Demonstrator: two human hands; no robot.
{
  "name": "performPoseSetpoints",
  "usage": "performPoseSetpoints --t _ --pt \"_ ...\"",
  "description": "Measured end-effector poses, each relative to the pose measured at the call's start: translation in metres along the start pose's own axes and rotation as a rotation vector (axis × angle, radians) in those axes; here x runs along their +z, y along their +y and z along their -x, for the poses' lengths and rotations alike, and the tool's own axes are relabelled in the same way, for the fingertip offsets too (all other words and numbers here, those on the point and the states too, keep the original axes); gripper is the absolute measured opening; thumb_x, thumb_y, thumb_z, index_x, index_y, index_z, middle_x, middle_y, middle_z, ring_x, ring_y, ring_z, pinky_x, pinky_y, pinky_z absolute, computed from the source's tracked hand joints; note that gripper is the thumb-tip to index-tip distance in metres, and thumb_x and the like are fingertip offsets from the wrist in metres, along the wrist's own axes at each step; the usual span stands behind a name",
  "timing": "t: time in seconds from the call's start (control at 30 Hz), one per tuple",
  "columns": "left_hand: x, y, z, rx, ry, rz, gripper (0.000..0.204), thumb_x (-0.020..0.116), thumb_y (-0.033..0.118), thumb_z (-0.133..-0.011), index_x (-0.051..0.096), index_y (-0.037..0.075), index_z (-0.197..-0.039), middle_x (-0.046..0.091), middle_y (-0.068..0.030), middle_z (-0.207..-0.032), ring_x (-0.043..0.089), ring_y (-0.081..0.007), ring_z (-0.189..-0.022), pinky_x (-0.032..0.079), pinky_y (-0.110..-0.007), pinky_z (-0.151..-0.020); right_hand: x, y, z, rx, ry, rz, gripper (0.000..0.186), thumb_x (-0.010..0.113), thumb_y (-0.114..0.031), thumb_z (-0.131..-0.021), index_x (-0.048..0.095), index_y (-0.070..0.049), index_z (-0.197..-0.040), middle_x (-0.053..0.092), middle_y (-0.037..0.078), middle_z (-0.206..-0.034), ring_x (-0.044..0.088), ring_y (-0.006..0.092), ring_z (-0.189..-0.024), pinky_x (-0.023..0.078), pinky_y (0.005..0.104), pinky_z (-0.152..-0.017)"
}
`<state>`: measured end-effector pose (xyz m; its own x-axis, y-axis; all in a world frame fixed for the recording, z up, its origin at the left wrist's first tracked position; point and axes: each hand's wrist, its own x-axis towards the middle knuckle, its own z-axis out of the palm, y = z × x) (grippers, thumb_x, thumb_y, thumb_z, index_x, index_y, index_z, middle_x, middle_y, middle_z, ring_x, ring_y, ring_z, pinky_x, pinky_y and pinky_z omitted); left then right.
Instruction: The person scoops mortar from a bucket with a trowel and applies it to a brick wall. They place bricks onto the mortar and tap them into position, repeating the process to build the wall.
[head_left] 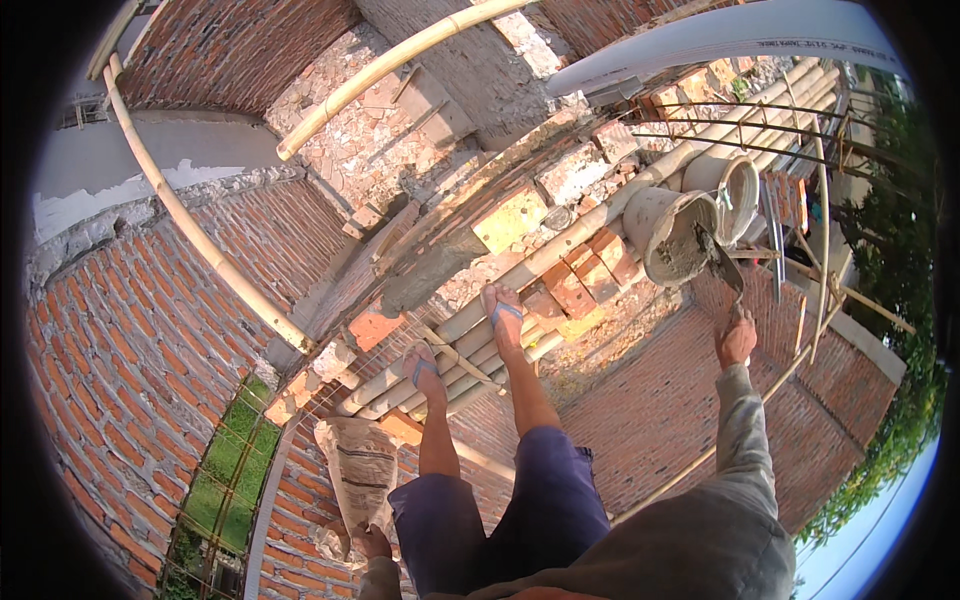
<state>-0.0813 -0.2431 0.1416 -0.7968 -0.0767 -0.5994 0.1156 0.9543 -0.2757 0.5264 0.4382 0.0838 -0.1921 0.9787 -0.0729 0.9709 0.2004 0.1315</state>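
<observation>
My right hand (737, 341) is closed round the handle of a trowel (731, 272), my arm stretched out to the right. The trowel's blade is at the rim of a bucket (648, 212) with wet grey mortar (682, 252) inside. My left hand (373, 541), low at the left beside my leg, grips the lower end of a crumpled paper sack (357, 462). Ahead of my feet, a bed of grey mortar (432, 273) lies along the top of a brick wall, beside a sunlit yellowish block (509, 216).
My sandalled feet stand on bundled bamboo poles (470, 350) high up along the wall. Loose bricks (582, 282) lie on the poles to the right. A second bucket (740, 185) stands behind the first. Rusty rebar (770, 125) and a grey pipe (720, 38) are at the upper right.
</observation>
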Motion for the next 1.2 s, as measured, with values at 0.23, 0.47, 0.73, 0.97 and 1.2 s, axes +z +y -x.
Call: performPoseSetpoints --t 0.23,0.47,0.73,0.97,1.2 --pt "-0.013 -0.024 0.028 0.037 -0.147 0.027 0.030 0.066 0.011 -0.090 0.072 -0.005 -0.115 0.069 -0.0261 -0.117 0.067 -0.0371 -0.109 0.054 -0.048 -0.095 0.022 -0.138 -0.007 0.691 -0.097 -1.056 0.022 0.066 -0.025 -0.102 0.063 -0.003 -0.105 0.062 0.003 -0.085 0.062 0.0158 -0.074 0.055 0.0324 -0.062" --pt "0.004 -0.092 0.089 0.100 -0.169 -0.058 0.031 0.072 0.021 -0.090 0.077 -0.002 -0.110 0.076 -0.0223 -0.102 0.073 -0.0377 -0.096 0.058 -0.047 -0.087 0.051 -0.447 -0.076 0.648 -0.431 -1.943 0.019 0.063 -0.011 -0.104 0.063 -0.001 -0.120 0.063 0.004 -0.081 0.060 0.0129 -0.060 0.053 0.0270 -0.051" --pt "0.153 0.099 0.012 0.314 -0.081 0.232 0.031 0.071 0.023 -0.091 0.077 -0.001 -0.109 0.075 -0.0201 -0.097 0.073 -0.0359 -0.093 0.058 -0.045 -0.084 0.215 -0.646 -0.120 0.856 -0.481 -1.680 0.014 0.063 -0.014 -0.101 0.054 -0.004 -0.106 0.060 0.006 -0.083 0.062 0.0169 -0.064 0.051 0.0369 -0.052" --pt "0.259 0.365 -0.136 0.374 0.159 0.553 0.032 0.069 0.026 -0.094 0.076 0.000 -0.111 0.075 -0.0179 -0.096 0.072 -0.0335 -0.090 0.058 -0.044 -0.083 0.184 -0.432 -0.301 -0.530 -0.381 -0.250 0.047 0.079 -0.037 -0.087 0.071 -0.001 -0.115 0.075 0.025 -0.111 0.072 0.0415 -0.108 0.057 0.0523 -0.092" --pt "0.260 0.388 -0.143 0.225 0.154 0.650 0.033 0.068 0.028 -0.096 0.076 0.000 -0.113 0.075 -0.0158 -0.094 0.072 -0.0311 -0.088 0.058 -0.042 -0.081 0.129 -0.362 -0.396 -0.665 -0.391 0.736 0.020 0.066 -0.015 -0.096 0.081 -0.016 -0.110 0.079 0.010 -0.113 0.077 0.0299 -0.107 0.061 0.0470 -0.086"
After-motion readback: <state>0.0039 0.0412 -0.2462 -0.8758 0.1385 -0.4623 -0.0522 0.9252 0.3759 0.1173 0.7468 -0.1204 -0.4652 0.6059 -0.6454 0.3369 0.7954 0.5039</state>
